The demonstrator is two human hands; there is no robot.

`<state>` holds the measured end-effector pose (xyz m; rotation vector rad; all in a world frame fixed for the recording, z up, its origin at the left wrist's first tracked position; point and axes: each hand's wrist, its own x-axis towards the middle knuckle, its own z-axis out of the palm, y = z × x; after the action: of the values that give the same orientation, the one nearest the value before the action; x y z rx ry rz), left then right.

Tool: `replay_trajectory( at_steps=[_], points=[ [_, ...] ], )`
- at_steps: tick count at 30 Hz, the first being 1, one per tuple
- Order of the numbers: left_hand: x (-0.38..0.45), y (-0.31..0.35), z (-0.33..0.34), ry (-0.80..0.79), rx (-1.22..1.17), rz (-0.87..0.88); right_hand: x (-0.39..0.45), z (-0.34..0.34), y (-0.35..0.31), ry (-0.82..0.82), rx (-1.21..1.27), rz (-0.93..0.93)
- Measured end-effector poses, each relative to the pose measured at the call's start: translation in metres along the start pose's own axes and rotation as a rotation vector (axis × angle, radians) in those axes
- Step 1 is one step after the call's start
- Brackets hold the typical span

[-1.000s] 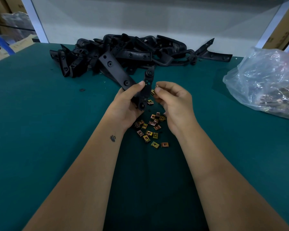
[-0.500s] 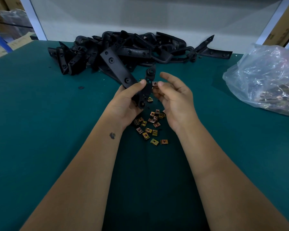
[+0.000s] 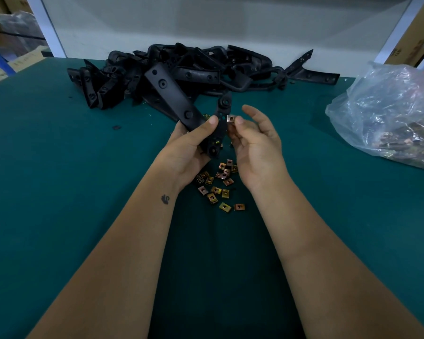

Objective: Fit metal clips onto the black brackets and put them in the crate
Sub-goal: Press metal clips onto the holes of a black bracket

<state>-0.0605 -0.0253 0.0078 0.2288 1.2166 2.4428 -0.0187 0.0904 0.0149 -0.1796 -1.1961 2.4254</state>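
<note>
While loose clips [image 3: 219,184] lie scattered on the green mat [image 3: 59,192] nearest the person, the left hand [image 3: 191,148] grips a black bracket [image 3: 179,104] whose long arm slants up-left. The right hand [image 3: 255,140] pinches one metal clip [image 3: 230,118] between thumb and fingertip, other fingers relaxed, touching the bracket's short tab just to its left; beyond lies the bracket pile [image 3: 201,69].

This looks like a small factory or assembly workshop. A broad desk [image 3: 59,167] covered in dark green felt carries a heaped pile of black moulded plastic brackets [image 3: 181,72] at its far edge, a scatter of small brass-coloured metal clips [image 3: 218,184] in the middle, and a clear plastic bag of more clips [image 3: 389,113] at the right. Brown cardboard cartons [image 3: 416,33] stand beyond the white frame posts [image 3: 52,28].
</note>
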Motion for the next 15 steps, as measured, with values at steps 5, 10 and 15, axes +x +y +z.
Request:
replay_trajectory(
  at_steps=[5, 10, 15],
  points=[
    [-0.0003, -0.0005, 0.0004, 0.006, -0.012, 0.002, -0.0015, 0.0026, 0.0006, 0.007, 0.048, 0.037],
    [-0.0005, -0.0005, -0.0005, -0.013, -0.024, 0.023, -0.0031, 0.0057, 0.0023, -0.003, 0.015, 0.036],
    [-0.0002, -0.0001, -0.0028, -0.044, 0.001, 0.024, -0.0017, 0.0019, 0.0002, -0.007, -0.086, -0.015]
  ],
)
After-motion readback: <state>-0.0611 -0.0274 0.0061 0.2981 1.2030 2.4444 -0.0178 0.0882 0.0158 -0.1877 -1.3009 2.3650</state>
